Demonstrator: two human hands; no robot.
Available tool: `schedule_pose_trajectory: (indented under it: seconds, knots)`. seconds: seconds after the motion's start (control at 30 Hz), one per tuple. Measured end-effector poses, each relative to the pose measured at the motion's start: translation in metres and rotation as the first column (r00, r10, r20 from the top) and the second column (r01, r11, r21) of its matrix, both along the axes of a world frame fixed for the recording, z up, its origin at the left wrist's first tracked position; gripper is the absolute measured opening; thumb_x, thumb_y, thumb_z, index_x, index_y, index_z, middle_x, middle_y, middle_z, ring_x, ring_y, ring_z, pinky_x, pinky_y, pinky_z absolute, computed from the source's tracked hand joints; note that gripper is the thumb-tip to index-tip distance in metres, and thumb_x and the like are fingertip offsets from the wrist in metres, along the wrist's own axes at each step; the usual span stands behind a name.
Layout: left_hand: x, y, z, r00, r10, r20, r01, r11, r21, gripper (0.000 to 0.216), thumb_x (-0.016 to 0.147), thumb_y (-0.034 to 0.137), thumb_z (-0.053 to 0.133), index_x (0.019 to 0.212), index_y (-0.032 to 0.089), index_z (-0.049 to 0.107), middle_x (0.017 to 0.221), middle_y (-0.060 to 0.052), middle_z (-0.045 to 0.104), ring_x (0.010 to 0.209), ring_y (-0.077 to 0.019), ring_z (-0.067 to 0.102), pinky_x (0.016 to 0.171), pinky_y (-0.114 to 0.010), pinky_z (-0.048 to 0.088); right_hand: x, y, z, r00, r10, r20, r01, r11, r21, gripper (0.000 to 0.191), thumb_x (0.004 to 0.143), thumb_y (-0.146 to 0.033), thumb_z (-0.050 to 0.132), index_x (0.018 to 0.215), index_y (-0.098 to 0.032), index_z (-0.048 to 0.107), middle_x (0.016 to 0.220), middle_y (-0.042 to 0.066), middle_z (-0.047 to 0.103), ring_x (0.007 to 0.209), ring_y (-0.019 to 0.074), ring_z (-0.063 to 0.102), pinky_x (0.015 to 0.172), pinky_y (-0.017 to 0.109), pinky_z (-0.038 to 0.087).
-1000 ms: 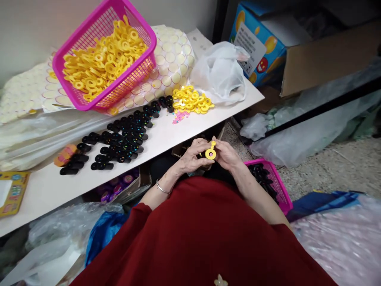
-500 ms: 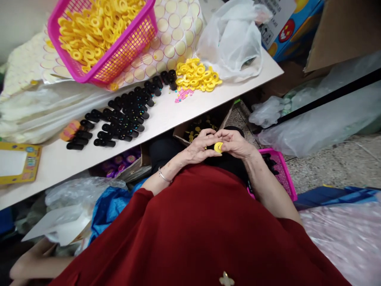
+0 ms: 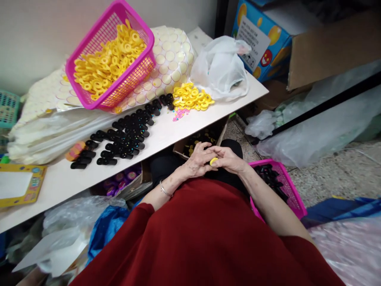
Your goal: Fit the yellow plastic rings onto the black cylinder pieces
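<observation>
Below the white tabletop [image 3: 166, 137] edge, over the lap, left hand [image 3: 198, 163] and right hand [image 3: 230, 159] meet; each grip is closed on one small yellow plastic ring piece [image 3: 213, 161], pinched between the fingertips. Black plastic caps [image 3: 125, 135] lie on the tabletop.

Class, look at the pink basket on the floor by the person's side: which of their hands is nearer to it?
Right. The right hand lies just left of the pink floor basket; the left hand sits farther away, beyond the right one.

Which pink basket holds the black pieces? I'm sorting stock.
The pink basket on the floor, beside the person's right arm, holds black pieces; the tilted basket on the table holds yellow rings.
</observation>
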State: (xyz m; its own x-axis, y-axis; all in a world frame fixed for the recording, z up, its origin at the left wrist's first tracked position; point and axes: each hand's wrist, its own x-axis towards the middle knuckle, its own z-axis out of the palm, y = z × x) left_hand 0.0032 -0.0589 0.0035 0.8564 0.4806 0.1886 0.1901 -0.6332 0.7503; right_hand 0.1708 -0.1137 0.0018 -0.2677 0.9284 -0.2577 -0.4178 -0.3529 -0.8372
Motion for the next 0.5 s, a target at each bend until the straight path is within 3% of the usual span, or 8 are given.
schedule_pose_trajectory:
  seconds: [0.13, 0.23, 0.37, 0.5]
  knots:
    - [-0.002, 0.001, 0.002, 0.998, 0.042, -0.049, -0.044, 0.999, -0.026, 0.03, 0.075, 0.043, 0.068, 0.097, 0.022, 0.071, 0.103, -0.01, 0.067, 0.123, -0.033, 0.039, 0.109, -0.055, 0.021, 0.002, 0.009, 0.003, 0.996, 0.091, 0.022, -0.091, 0.996, -0.008, 0.046, 0.045, -0.017, 0.079, 0.09, -0.015, 0.071, 0.085, 0.003, 0.071, 0.073, 0.0139, 0.063, 0.061, 0.023, 0.051]
    - [-0.001, 0.005, 0.004, 0.999, 0.047, -0.026, -0.048, 0.998, -0.04, 0.028, 0.077, 0.042, 0.066, 0.098, 0.024, 0.07, 0.108, -0.009, 0.067, 0.124, -0.0326, 0.038, 0.11, -0.059, 0.015, -0.001, 0.015, 0.003, 0.999, 0.041, 0.019, -0.041, 0.999, -0.008, 0.048, 0.039, -0.012, 0.08, 0.086, -0.016, 0.072, 0.08, 0.0, 0.07, 0.069, 0.0121, 0.061, 0.058, 0.02, 0.048]
    - [0.001, 0.011, 0.001, 0.997, 0.051, -0.061, -0.052, 0.999, -0.015, 0.024, 0.075, 0.038, 0.067, 0.095, 0.024, 0.071, 0.107, -0.009, 0.067, 0.124, -0.0315, 0.039, 0.111, -0.06, 0.011, -0.01, 0.017, -0.005, 0.997, -0.065, -0.041, 0.063, 0.997, -0.053, 0.04, 0.041, -0.017, 0.079, 0.079, -0.014, 0.071, 0.07, -0.001, 0.068, 0.061, 0.0114, 0.059, 0.054, 0.021, 0.046]
    - [-0.002, 0.012, -0.004, 0.992, 0.048, -0.113, -0.053, 0.998, -0.034, 0.023, 0.074, 0.035, 0.069, 0.094, 0.025, 0.071, 0.104, -0.007, 0.067, 0.12, -0.0301, 0.041, 0.111, -0.06, 0.014, -0.017, 0.017, -0.01, 0.996, -0.069, -0.054, 0.061, 0.989, -0.132, 0.038, 0.042, -0.02, 0.079, 0.079, -0.015, 0.07, 0.07, 0.0, 0.067, 0.061, 0.0121, 0.059, 0.051, 0.021, 0.044]
